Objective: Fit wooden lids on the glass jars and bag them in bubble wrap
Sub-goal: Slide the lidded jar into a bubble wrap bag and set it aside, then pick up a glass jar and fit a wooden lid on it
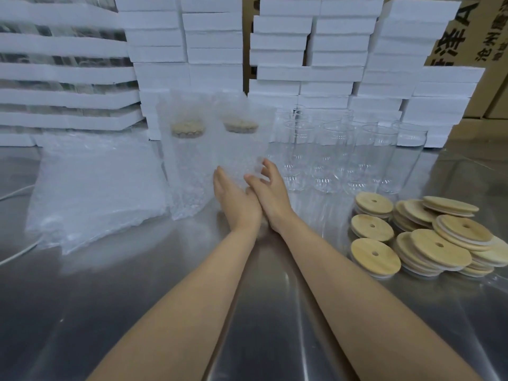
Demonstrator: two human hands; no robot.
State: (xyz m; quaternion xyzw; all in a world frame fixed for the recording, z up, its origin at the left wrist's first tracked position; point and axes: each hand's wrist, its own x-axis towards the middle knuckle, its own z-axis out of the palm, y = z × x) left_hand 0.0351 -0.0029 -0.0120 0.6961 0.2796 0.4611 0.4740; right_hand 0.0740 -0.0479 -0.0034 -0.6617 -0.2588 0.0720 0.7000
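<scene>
Two lidded glass jars stand in bubble wrap bags at the middle of the steel table (165, 298): one on the left (188, 160), one on the right (240, 144). Both my hands are at the foot of the right one. My left hand (233, 200) lies with straight fingers against its lower left side. My right hand (270, 193) holds the bag's lower right corner between thumb and fingers. Several bare glass jars (343, 155) stand to the right. A heap of round wooden lids (428, 237), each with a small hole, lies at the right front.
A pile of flat bubble wrap bags (96, 188) lies at the left, with a white cable (16, 254) beside it. Stacks of white foam blocks (330, 50) line the back, with cardboard boxes (489, 37) behind them at the right.
</scene>
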